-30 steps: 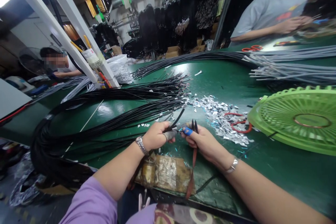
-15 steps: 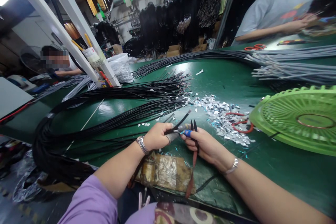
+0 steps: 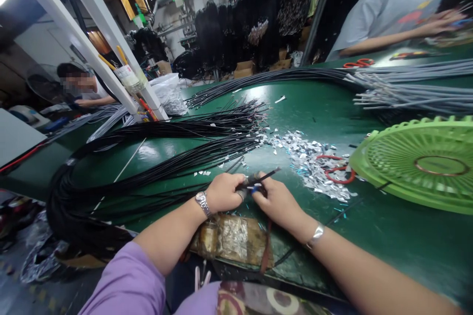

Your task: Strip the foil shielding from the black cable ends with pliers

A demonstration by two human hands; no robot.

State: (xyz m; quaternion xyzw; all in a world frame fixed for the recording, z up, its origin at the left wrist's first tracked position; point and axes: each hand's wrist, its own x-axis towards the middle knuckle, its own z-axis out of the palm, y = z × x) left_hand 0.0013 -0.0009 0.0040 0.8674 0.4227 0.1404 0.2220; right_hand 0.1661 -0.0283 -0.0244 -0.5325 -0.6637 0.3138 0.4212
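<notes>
My left hand [image 3: 225,193], with a wristwatch and grey wrapping on its fingers, is closed on a thin black cable [image 3: 266,175]. The cable's end sticks out to the right, past the fingertips. My right hand [image 3: 278,201] is closed close beside it, its fingertips meeting the left ones near the cable. Below the right palm hangs the reddish-brown handle [image 3: 266,252] of a hand tool; its black tips are hidden by the hand. Bundles of black cables [image 3: 207,157] with frayed ends lie just behind my hands.
Silvery scraps [image 3: 314,167] are heaped to the right, with red-handled scissors [image 3: 342,175] among them. A green fan [image 3: 414,162] stands at the right. Grey cables [image 3: 406,94] lie at the back right. A taped board [image 3: 236,238] is at the near edge. Two people sit across the table.
My right hand has turned palm down and closed in on the left one; the tool's black tips have gone from sight. The cable end has swung lower and to the right.
</notes>
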